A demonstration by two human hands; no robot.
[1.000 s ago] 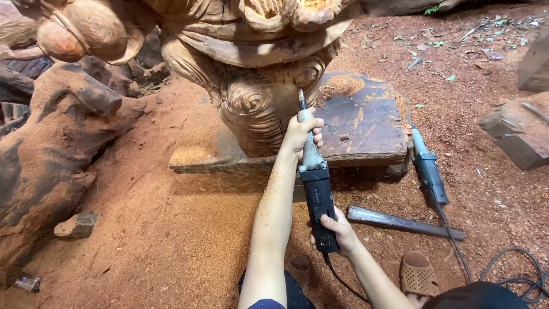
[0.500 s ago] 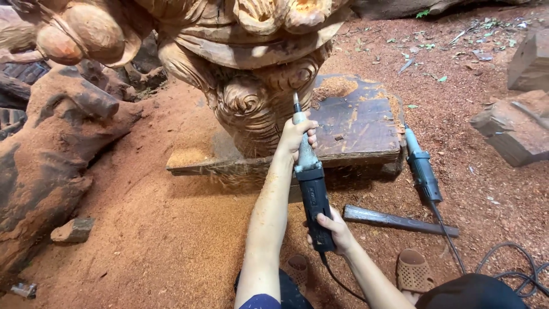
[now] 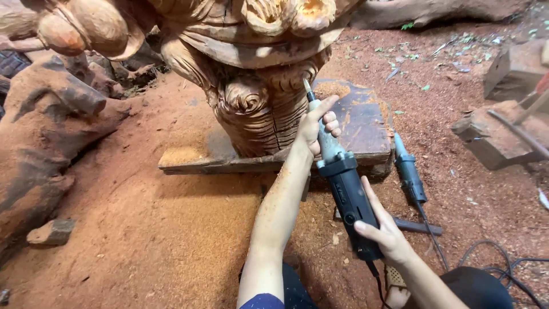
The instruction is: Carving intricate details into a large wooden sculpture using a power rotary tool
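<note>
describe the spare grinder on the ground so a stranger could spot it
Start at the big wood carving on its dark slab. Just off the slab's right edge, a second grinder lies on the red sawdust. Unlike the held grinder, no hand touches it.

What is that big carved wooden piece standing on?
The carved wooden sculpture stands on a dark flat wooden slab, dusted with sawdust, lying on the red sawdust-covered ground. The carving's base hides the slab's middle, and nothing shows of what lies beneath the slab.
</note>
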